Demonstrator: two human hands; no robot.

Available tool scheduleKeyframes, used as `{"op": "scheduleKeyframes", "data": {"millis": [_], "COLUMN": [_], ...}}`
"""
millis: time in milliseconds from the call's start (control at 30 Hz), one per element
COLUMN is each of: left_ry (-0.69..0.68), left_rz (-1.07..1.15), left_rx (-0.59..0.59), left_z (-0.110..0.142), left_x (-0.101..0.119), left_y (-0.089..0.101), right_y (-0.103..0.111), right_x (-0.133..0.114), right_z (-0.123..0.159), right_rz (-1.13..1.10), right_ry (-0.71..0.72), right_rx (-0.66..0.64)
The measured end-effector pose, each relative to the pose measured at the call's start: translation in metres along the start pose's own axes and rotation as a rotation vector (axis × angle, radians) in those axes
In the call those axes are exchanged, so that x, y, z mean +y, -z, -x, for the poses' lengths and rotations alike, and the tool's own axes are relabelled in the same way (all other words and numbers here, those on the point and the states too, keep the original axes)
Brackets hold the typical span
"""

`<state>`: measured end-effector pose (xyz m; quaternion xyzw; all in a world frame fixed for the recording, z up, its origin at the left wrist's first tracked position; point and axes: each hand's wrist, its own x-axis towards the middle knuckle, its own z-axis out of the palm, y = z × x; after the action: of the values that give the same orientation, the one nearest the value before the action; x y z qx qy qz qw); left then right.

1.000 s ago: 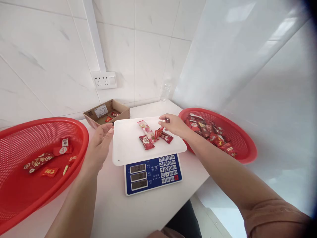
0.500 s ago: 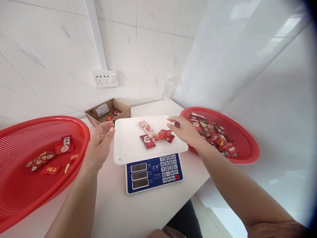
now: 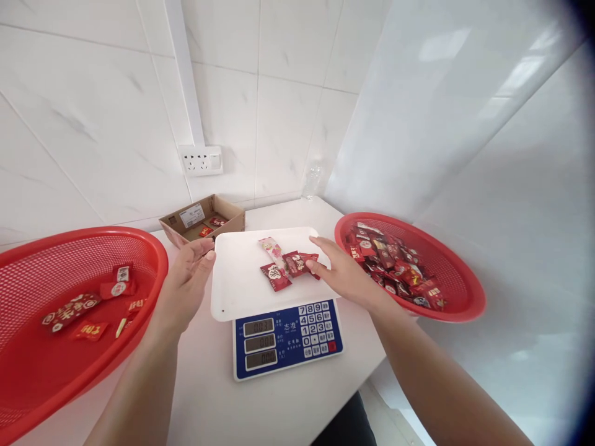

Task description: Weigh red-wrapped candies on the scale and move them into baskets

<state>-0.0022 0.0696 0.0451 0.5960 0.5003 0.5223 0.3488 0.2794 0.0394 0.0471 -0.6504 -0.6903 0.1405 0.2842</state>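
Note:
My right hand [image 3: 341,272] is over the right side of the white scale tray [image 3: 237,294], thumb and fingers apart. Its thumb tip is beside a dark red wrapped packet [image 3: 294,263]; I cannot tell whether they touch. Under and around that packet lie a pink-and-white wrapped stick [image 3: 269,248], another dark red packet [image 3: 275,276] and a red packet partly covered by my thumb. My left hand [image 3: 188,282] hovers by the tray's left edge, fingers loosely bent and apart from the thumb, holding nothing visible. Below the tray is the scale's blue panel [image 3: 288,326], with lit digits.
A red basket [image 3: 155,248] at left holds several packets. Another red basket [image 3: 471,291] at right is heaped with red packets. Behind the tray stand a cardboard box [image 3: 171,230] with a few packets and a clear bottle [image 3: 312,181] by the wall. A socket [image 3: 201,161] is above.
My right hand has moved inward and down over the tray, and a dark red packet now lies on the pile there. My left hand stays by the tray edge. The view has tilted slightly.

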Motion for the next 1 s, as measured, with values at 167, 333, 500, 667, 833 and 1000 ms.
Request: {"op": "scheduleKeyframes", "data": {"millis": [167,333,500,667,833,1000], "left_ry": [-0.002,-0.043,-0.035,-0.011,0.002,-0.048], "left_rz": [0.02,-0.02,-0.01,0.013,-0.069,-0.307], "left_rx": [-0.01,-0.011,-0.024,-0.075,-0.119,-0.263], "left_z": [0.001,0.001,0.002,0.003,0.006,0.015], "left_x": [0.001,0.0,-0.001,-0.004,-0.008,0.004], "left_y": [-0.001,0.0,0.001,-0.003,-0.007,-0.032], "right_y": [-0.009,-0.011,-0.023,-0.053,-0.084,-0.09], "right_x": [0.001,-0.001,0.017,0.061,0.089,0.097], "right_z": [0.023,0.037,0.061,0.095,0.115,0.11], "right_rz": [0.15,0.084,-0.009,-0.075,-0.372,-0.624], "right_ry": [-0.052,0.028,0.152,0.093,-0.07,-0.192], "right_rx": [-0.082,0.041,0.403,0.632,0.585,0.557]}}
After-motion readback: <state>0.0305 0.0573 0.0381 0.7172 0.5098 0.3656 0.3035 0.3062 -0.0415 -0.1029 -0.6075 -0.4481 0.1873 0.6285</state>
